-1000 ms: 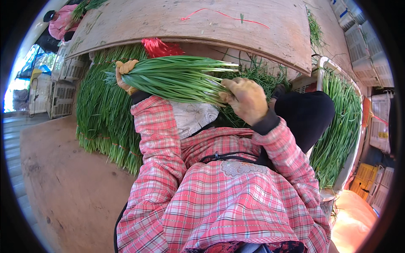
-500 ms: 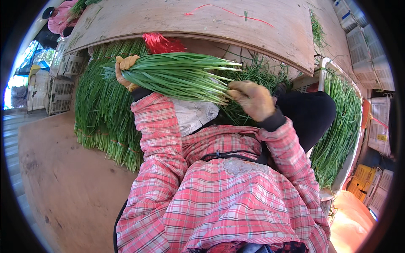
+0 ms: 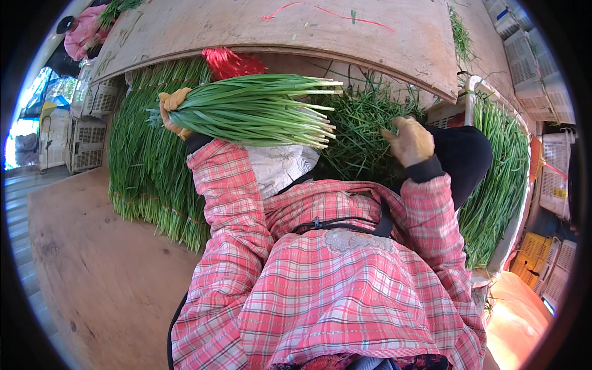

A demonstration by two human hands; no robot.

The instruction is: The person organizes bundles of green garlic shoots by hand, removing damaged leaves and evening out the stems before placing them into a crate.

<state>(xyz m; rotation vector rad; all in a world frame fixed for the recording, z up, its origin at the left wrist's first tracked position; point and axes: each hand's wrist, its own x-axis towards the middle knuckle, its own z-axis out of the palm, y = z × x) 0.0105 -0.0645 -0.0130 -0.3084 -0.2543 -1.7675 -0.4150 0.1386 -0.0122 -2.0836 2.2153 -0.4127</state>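
My left hand (image 3: pixel 175 111), in a tan glove, is wrapped round the leafy end of a bunch of garlic chives (image 3: pixel 259 111). The bunch lies level across in front of me, its pale cut stems fanned out toward the right. Apart from it on the right, my gloved right hand (image 3: pixel 411 140) holds nothing, thumb and fingers apart. Below that hand is a loose heap of green leaves (image 3: pixel 357 126). Just beyond the held bunch, a bundle of red ties (image 3: pixel 231 63) hangs at the edge of the wooden board (image 3: pixel 345 40).
Tied chives (image 3: pixel 154 148) are stacked on my left over a plywood sheet (image 3: pixel 105 246). At my right stands a white crate (image 3: pixel 472 102) full of chives. A red strip (image 3: pixel 333 10) lies on the board. Another person (image 3: pixel 84 31) sits at far left, near stacked crates (image 3: pixel 89 142).
My right hand has drawn away from the stem ends, moving right over the loose heap. The bunch in my left hand has shifted slightly left.
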